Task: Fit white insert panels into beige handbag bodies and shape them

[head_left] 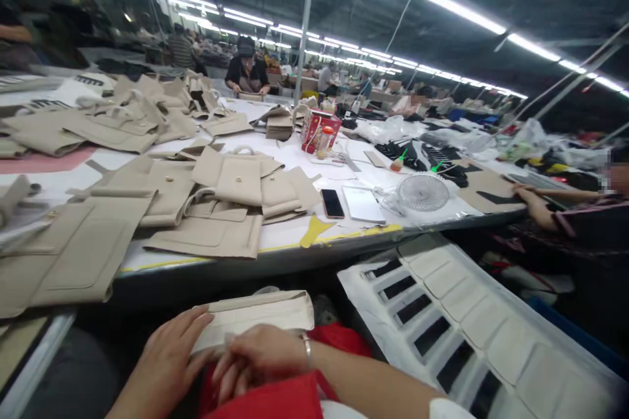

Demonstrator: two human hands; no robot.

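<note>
A beige bag piece (260, 311) with a pale inner side and a folded top edge lies over my lap, below the table edge. My left hand (171, 350) grips its left end, fingers over the top and thumb lower down. My right hand (268, 352), with a bracelet at the wrist, is in front of the piece's lower edge. Its fingers are curled in and slightly blurred; whatever they may pinch is hidden. Red cloth (275, 399) covers my lap beneath both hands.
Beige bag parts (216, 232) pile up along the white table (275, 252). A phone (333, 203), a notepad (363, 204) and a small fan (422, 192) lie farther right. Beside my right arm stands a board of pale panels and black strips (472, 314). Co-workers (247, 72) sit beyond.
</note>
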